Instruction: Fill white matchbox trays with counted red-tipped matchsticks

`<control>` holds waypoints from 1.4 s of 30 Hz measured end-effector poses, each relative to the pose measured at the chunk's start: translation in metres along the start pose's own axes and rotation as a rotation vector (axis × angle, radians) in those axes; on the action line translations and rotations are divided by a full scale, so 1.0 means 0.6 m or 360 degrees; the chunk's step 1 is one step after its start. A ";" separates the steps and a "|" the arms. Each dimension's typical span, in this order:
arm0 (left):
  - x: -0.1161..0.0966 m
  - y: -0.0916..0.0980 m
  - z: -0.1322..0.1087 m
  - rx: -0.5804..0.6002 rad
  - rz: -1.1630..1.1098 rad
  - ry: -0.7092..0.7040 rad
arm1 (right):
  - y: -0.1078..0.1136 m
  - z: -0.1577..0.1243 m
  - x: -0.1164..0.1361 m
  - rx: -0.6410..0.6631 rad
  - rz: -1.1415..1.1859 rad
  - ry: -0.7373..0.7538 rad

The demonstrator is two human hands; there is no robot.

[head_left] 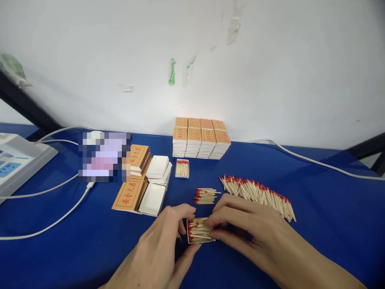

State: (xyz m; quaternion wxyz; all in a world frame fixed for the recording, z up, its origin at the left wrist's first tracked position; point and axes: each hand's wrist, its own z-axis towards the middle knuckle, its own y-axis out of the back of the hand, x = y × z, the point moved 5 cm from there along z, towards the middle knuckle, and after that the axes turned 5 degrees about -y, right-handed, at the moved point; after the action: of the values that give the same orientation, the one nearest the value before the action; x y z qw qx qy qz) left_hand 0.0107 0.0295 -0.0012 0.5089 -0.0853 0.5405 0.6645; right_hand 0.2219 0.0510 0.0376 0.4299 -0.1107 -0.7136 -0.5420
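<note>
Blue tabletop (75, 245) bearing loose matches (258, 193) meets a blotched white wall (285, 72).

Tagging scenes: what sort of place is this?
Probably an indoor workspace for matchbox handwork: loose matches spread on a blue tabletop, stacked matchboxes near the wall, and white trays at left.

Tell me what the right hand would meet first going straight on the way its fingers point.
The right hand would first meet the matches in the small tray, perhaps already touching them; the left hand lies beyond.
</note>
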 end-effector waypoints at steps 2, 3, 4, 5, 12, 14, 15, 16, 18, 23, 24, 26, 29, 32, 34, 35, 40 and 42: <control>0.000 0.000 0.001 -0.0012 0.0004 0.0006 | 0.004 -0.001 -0.001 0.0017 -0.0027 -0.0075; -0.001 0.001 0.001 -0.0017 0.0002 0.0004 | 0.005 -0.001 -0.003 0.0025 -0.0050 -0.0115; -0.001 0.001 0.001 -0.0016 0.0000 0.0006 | 0.007 -0.001 -0.005 0.0033 -0.0069 -0.0150; -0.002 0.000 0.001 -0.0008 -0.0001 0.0009 | 0.007 -0.002 -0.007 0.0045 -0.0076 -0.0174; -0.001 -0.001 -0.001 0.0038 -0.0032 0.0027 | 0.003 -0.001 -0.018 0.0110 -0.0004 -0.0170; -0.001 -0.002 -0.001 0.0029 -0.0041 0.0021 | 0.003 -0.001 -0.017 0.0111 -0.0024 -0.0165; -0.001 -0.002 -0.001 0.0026 -0.0042 0.0017 | 0.002 -0.001 -0.017 0.0111 -0.0037 -0.0163; -0.002 -0.002 -0.001 0.0029 -0.0042 0.0017 | 0.001 -0.002 -0.016 0.0109 -0.0049 -0.0160; -0.003 -0.001 -0.001 0.0038 -0.0039 0.0018 | -0.003 -0.003 -0.012 0.0097 -0.0057 -0.0127; -0.004 0.001 0.000 0.0031 -0.0042 0.0019 | -0.016 -0.001 0.005 0.0009 -0.0074 0.0082; -0.004 0.001 0.001 0.0033 -0.0046 0.0021 | -0.017 0.000 0.007 0.0007 -0.0090 0.0103; -0.004 0.000 0.001 0.0033 -0.0047 0.0029 | -0.015 0.002 0.009 0.0010 -0.0102 0.0111; -0.005 0.000 0.000 0.0025 -0.0047 0.0016 | 0.000 0.002 0.003 -0.0036 -0.0134 0.0005; -0.006 -0.001 -0.001 0.0029 -0.0053 0.0009 | 0.011 0.000 -0.005 -0.0037 -0.0163 -0.0097; -0.004 -0.001 -0.001 0.0027 -0.0055 0.0014 | 0.011 -0.002 -0.006 -0.0003 -0.0137 -0.0127; -0.004 -0.001 -0.002 0.0026 -0.0056 0.0014 | 0.011 -0.002 -0.007 0.0001 -0.0122 -0.0139; -0.002 -0.002 -0.001 0.0056 -0.0075 0.0037 | 0.007 0.000 -0.005 -0.0022 -0.0060 -0.0171; -0.002 -0.002 0.001 0.0066 -0.0076 0.0045 | 0.002 0.001 -0.007 0.0023 -0.0032 -0.0180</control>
State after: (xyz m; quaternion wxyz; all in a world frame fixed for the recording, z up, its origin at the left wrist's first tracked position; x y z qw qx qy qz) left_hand 0.0124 0.0288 -0.0009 0.5186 -0.0971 0.5591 0.6396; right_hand 0.2250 0.0534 0.0354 0.3842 -0.1310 -0.7418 -0.5338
